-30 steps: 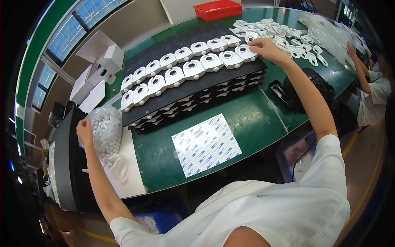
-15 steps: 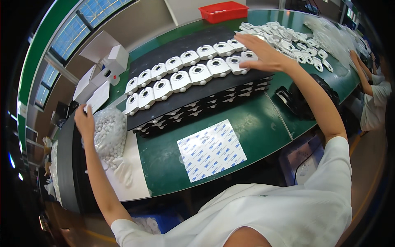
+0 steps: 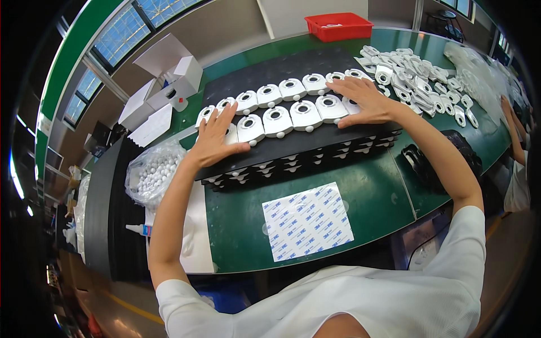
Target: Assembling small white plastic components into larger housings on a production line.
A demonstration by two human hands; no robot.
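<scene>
Two rows of white plastic parts [image 3: 278,121], each with a round dark hole, stand on a black board [image 3: 270,149]. More black boards with white pieces between them are stacked beneath it. Over the left end of the rows is my left hand [image 3: 215,139], fingers spread, its fingertips on or just above the parts. My right hand [image 3: 367,102] is likewise spread at the right end, covering some of the parts there. Neither hand grips anything. Small white balls show along the front edges of several parts.
A clear bag of white balls [image 3: 155,172] and a small white-and-blue bottle [image 3: 145,230] lie left. A printed sheet [image 3: 307,221] is in front. Loose white parts [image 3: 408,76], plastic film [image 3: 473,70] and a red bin [image 3: 338,27] are beyond; another person's arm shows far right.
My left hand has come from beside the ball bag to the rows' left end and spread its fingers. My right hand stays at the right end. A small bottle now shows by the bag.
</scene>
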